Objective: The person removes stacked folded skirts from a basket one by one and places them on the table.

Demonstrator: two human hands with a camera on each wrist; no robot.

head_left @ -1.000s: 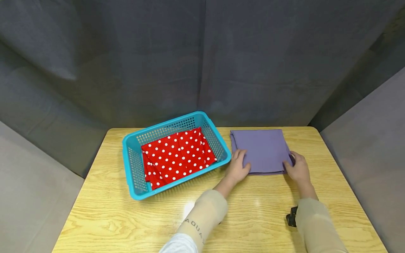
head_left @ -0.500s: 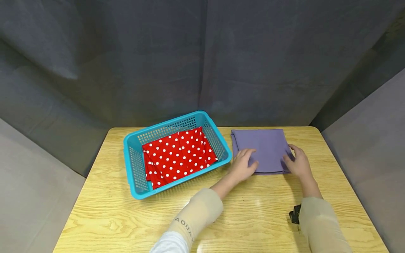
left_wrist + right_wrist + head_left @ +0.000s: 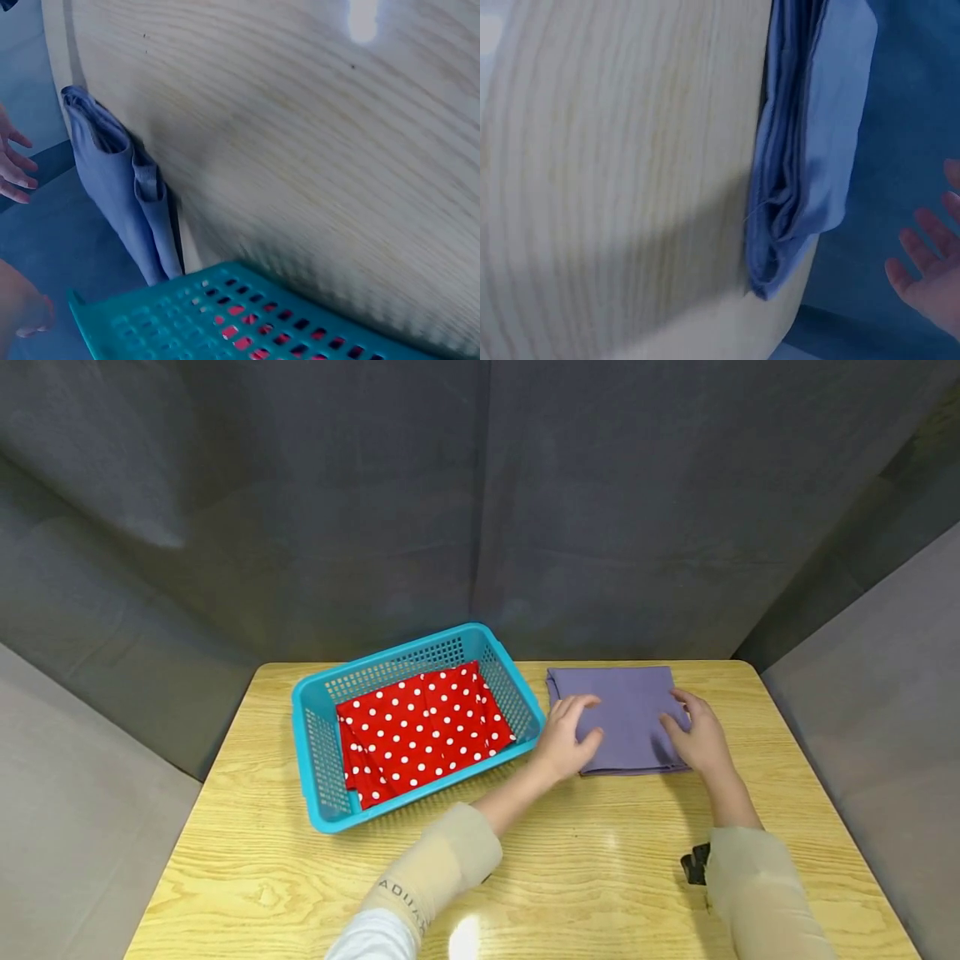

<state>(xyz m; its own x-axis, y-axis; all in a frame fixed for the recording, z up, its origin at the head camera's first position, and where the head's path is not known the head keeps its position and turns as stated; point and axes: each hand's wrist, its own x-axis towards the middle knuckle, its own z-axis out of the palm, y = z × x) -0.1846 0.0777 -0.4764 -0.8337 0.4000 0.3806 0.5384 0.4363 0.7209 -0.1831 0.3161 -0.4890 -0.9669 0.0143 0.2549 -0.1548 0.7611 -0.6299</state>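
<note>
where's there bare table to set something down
Front left of the table, between the basket and left sleeve; also the front middle, between left and right sleeve. It's crowded further back, where the basket, left hand and purple cloth leave little room.

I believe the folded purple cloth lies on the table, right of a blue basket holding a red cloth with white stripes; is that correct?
Not quite: the red cloth has white dots, not stripes, as the head view shows. The purple cloth does lie right of the blue basket.
</note>
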